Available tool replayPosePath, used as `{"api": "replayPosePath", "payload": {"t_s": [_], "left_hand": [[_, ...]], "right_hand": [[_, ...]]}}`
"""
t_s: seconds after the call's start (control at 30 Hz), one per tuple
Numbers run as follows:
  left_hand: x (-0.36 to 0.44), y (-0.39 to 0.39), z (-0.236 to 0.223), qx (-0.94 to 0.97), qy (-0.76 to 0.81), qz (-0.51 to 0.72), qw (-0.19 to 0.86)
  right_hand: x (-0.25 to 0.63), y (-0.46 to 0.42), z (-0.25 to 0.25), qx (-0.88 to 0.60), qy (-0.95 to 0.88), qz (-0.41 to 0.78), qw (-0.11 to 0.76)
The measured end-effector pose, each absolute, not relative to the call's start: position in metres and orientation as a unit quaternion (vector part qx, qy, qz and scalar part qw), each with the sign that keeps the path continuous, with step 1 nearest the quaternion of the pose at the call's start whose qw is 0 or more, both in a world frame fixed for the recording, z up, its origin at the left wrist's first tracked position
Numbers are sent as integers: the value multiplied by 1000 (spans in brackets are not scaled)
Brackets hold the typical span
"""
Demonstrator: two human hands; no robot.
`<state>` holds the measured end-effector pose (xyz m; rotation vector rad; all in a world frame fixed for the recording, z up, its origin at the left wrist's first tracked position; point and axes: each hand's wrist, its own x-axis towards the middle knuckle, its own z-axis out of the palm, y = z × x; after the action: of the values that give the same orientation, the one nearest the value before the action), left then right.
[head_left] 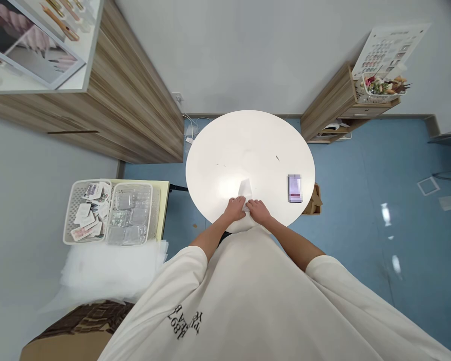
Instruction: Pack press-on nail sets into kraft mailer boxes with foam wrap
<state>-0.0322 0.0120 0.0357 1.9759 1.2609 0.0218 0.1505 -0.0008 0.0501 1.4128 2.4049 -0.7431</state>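
A white piece of thin folded paper [245,187] lies at the near edge of the round white table [248,135], its narrowing end pointing away from me. My left hand [235,208] has its fingers closed on the paper's left side. Close beside it, my right hand [258,210] grips the right side, fingers bent. Both hands rest low over the tabletop, almost touching each other. The paper's lower part is partly hidden by my fingers, so I cannot tell how it is folded.
A phone with a lilac screen [295,188] lies on the table's right. Left of me, white baskets [70,213] hold cards and clear boxes above a stack of translucent sheets [108,265]. Wooden cabinets [135,95] stand at back left; a small shelf [334,103] is at back right.
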Motion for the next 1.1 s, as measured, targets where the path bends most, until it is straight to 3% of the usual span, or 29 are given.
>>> {"api": "replayPosePath", "payload": {"t_s": [0.27,0.5,0.63,0.87,1.1], "left_hand": [[-35,29,40,699,548,-1,460],[-29,35,33,546,638,144,524],[-24,23,32,535,679,168,474],[-26,12,32,767,559,11,314],[-28,25,24,817,501,-99,268]], "right_hand": [[155,24,65,486,817,-283,125],[149,61,63,520,793,-287,134],[147,80,52,545,774,-296,128],[144,103,23,591,736,-325,70],[140,94,12,673,667,-320,-27]]}}
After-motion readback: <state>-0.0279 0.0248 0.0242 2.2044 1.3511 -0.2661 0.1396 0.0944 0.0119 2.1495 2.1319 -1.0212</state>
